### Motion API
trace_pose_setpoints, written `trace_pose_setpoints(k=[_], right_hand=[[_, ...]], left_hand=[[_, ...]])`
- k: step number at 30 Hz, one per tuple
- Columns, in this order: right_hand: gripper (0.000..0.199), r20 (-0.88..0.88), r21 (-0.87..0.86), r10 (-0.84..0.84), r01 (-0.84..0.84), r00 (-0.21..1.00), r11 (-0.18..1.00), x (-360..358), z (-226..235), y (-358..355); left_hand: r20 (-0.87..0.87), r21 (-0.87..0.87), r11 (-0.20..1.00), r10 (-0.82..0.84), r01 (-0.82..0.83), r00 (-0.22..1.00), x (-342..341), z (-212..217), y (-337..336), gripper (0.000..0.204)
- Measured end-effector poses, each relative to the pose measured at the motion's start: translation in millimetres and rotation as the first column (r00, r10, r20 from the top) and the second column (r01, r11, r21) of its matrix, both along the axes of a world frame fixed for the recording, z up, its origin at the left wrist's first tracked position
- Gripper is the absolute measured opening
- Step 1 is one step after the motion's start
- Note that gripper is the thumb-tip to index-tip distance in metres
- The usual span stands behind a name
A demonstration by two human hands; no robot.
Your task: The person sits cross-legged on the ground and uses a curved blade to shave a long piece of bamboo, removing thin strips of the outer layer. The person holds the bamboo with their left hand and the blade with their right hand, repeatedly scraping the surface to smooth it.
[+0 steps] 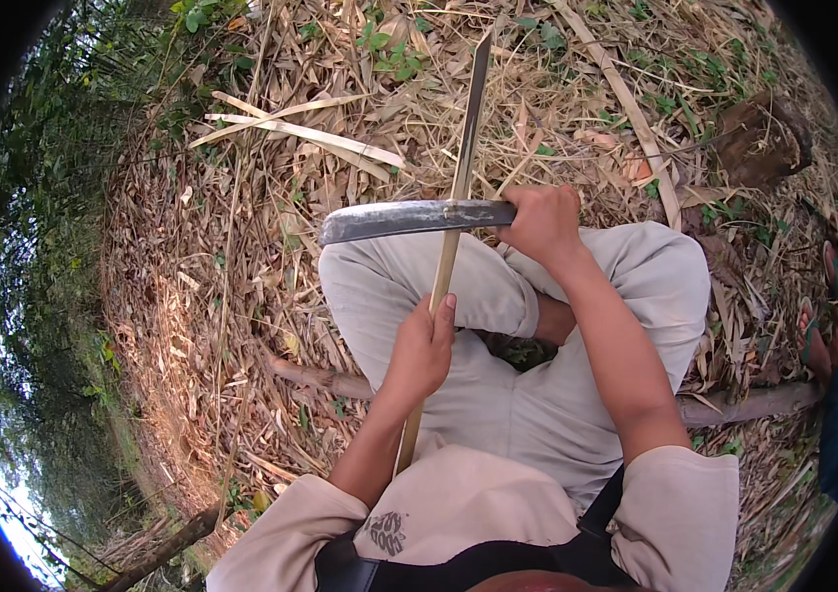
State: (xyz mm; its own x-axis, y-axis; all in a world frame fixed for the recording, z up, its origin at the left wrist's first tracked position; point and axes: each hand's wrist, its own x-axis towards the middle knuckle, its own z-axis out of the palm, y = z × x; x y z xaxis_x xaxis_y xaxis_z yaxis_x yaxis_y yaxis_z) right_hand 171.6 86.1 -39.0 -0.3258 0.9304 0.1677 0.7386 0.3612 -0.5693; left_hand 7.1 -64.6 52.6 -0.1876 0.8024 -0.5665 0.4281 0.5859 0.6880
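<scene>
My left hand [423, 347] is closed around a long, narrow split strip, apparently bamboo [445, 264], that runs from beside my belly up and away past my knees. In my closed right hand [545, 222] is the handle end of a machete [409, 217], the handle itself hidden by my fingers. Its broad, dark, slightly curved blade points left and lies across the strip, above my left hand. Beyond the blade the strip's far part looks dark and shiny; the near part is pale. My crossed legs in light trousers are beneath both hands.
Several pale cut strips [310, 130] lie crossed on the dry leaf litter ahead left. A long strip [626, 99] and a wood stump [762, 138] are at far right. A log [754, 404] passes under me. Another person's foot [813, 345] shows at the right edge.
</scene>
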Motion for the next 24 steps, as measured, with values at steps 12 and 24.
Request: trace_pose_setpoints(k=[12, 24], right_hand=[[0.021, -0.258, -0.222, -0.177, 0.120, 0.950, 0.968, -24, 10, -5], [0.014, -0.075, -0.081, -0.088, 0.082, 0.993, 0.993, -7, -13, 4]], left_hand=[[0.405, -0.204, 0.962, 0.254, -0.184, 0.878, -17, 15, -11, 0.037], [0.078, -0.144, 0.987, 0.083, -0.071, 0.994, -1, 13, -22, 0.041]])
